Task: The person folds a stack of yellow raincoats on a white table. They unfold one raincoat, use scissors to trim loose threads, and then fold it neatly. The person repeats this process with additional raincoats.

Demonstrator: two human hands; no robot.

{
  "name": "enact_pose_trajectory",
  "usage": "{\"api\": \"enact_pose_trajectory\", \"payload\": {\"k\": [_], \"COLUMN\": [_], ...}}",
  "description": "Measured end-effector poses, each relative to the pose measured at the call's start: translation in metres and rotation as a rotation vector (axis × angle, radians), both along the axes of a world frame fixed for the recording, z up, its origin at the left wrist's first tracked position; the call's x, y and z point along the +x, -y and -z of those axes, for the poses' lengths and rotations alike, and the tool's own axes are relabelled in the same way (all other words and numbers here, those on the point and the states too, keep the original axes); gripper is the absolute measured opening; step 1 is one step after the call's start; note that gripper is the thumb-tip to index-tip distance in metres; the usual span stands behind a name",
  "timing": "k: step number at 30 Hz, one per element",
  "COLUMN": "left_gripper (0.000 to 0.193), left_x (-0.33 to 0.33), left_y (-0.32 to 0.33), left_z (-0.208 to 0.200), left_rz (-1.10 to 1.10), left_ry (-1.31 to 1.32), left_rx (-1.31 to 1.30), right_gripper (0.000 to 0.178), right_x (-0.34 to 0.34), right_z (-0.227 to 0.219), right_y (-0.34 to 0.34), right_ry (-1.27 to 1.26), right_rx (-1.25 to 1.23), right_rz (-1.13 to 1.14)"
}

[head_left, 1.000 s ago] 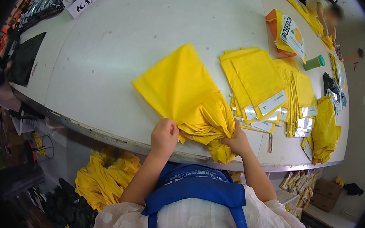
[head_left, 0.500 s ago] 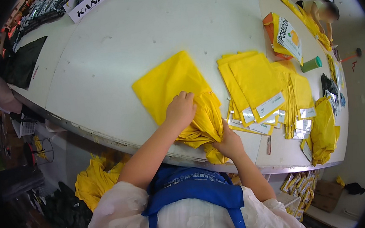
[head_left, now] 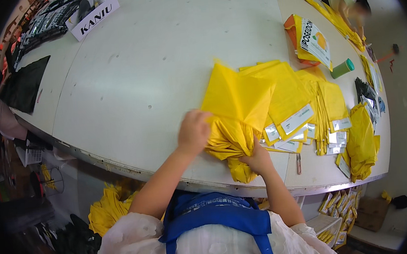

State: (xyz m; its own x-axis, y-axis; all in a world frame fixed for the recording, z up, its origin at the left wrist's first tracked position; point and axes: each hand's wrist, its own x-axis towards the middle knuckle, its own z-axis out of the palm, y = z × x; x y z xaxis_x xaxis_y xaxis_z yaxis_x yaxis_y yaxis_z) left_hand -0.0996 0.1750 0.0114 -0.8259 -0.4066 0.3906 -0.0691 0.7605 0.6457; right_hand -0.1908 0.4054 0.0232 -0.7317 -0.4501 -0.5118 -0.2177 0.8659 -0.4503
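A square yellow fabric pouch (head_left: 239, 95) lies on the table in front of me, its far corner lifted a little. From its near side spills a gathered bundle of thin yellow fabric (head_left: 228, 137). My right hand (head_left: 258, 160) is closed on the right side of this bundle, its fingertips partly hidden in the folds. At the left edge, where pouch and bundle meet, is my left hand (head_left: 194, 132). Motion smears its fingers, and whether they grip the fabric is unclear. The pouch's right side overlaps a pile of flat yellow pouches (head_left: 285, 91) with white labels.
On the right stand an orange box (head_left: 292, 34) and a green cylinder (head_left: 342, 68); a crumpled yellow bundle (head_left: 361, 142) lies nearer. A small pen-like object (head_left: 298, 163) rests by the front edge. Black packages and a sign (head_left: 93, 19) are far left. Another person works far right.
The pouch has swung to the right and now overlaps the pile. My left hand has moved slightly left and down, off the pouch's middle. My right hand keeps its hold.
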Motion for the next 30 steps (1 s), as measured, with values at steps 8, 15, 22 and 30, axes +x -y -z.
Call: {"api": "enact_pose_trajectory", "payload": {"k": [8,15,22,30], "left_gripper": [0.071,0.087,0.075,0.066], "left_x": [0.002,-0.002,-0.016,-0.038], "left_y": [0.04,0.022,0.02,-0.007], "left_z": [0.083,0.045,0.061,0.066], "left_rz": [0.024,0.369,0.443,0.083], "left_ry": [0.31,0.338,0.347,0.252], "left_rx": [1.491,1.58,1.723,1.54], "right_gripper": [0.102,0.096,0.094,0.092], "right_x": [-0.009,-0.013,-0.02,-0.021], "right_z": [0.009,0.001,0.006,0.003], "right_y": [-0.015,-0.025,-0.044,-0.053], "right_ry": [0.047,0.104,0.188,0.326], "right_rx": [-0.153,-0.224,-0.398,-0.556], "right_rz": [0.089,0.185,0.263,0.408]}}
